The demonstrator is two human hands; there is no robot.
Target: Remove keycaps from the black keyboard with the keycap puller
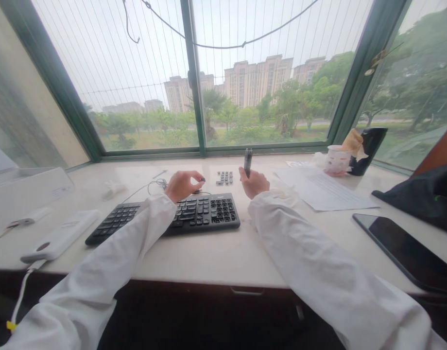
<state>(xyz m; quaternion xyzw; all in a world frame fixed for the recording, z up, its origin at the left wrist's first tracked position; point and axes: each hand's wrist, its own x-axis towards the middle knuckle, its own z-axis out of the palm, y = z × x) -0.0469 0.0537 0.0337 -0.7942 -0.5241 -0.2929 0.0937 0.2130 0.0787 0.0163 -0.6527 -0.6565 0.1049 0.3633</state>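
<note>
My left hand (pixel 183 186) hovers over the far edge of a black computer keyboard (pixel 209 218), its fingertips pinching a small black keycap (pixel 202 180). My right hand (pixel 255 183) is closed around a slim dark cylindrical tool (pixel 248 161) held upright, just beyond the keyboard's right end. Between the hands, a small group of loose black keycaps (pixel 224 178) lies in rows on the white stone sill (pixel 209 260). My left sleeve covers the middle of the keyboard.
A white power bank (pixel 59 236) lies at the left, and a thin cable (pixel 150 187) runs behind the keyboard. At the right are printed papers (pixel 321 189), a paper cup (pixel 337 160), a black bottle (pixel 371 150), a black tablet (pixel 402 248) and a dark bag (pixel 423 199). A window backs the sill.
</note>
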